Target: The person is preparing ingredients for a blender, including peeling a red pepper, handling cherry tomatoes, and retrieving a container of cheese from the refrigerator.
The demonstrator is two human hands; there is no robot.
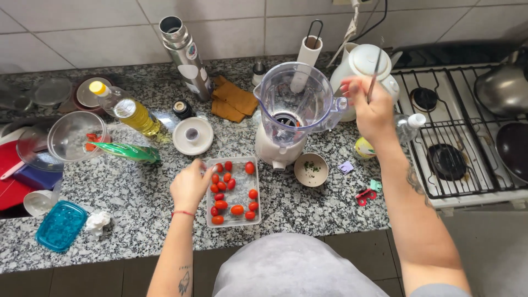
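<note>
At the far left of the frame a red board (8, 190) and a blue lid (60, 225) crowd the worktop (137, 198) edge, with a clear bowl (74, 135) and an oil bottle (125, 110) behind them. Between these and the tray lies a bare patch of granite, the widest open room, running down to the front edge at the lower left.

The left hand (191, 184) sits in the lower middle, fingers curled, its fingertips touching the left rim of the tray (236, 193). The tomatoes (225, 179) lie in the tray just right of that hand, thickest along its left side and bottom end.

Directly above the tray stands the blender (289, 113), its jug open, with a small bowl (311, 169) just beside its base.

The right hand (371, 107), in the upper right, is raised beside the jug's handle and pinches a thin utensil (375, 71), well apart from the tomatoes. Right of it the worktop ends at the stove (456, 143).
</note>
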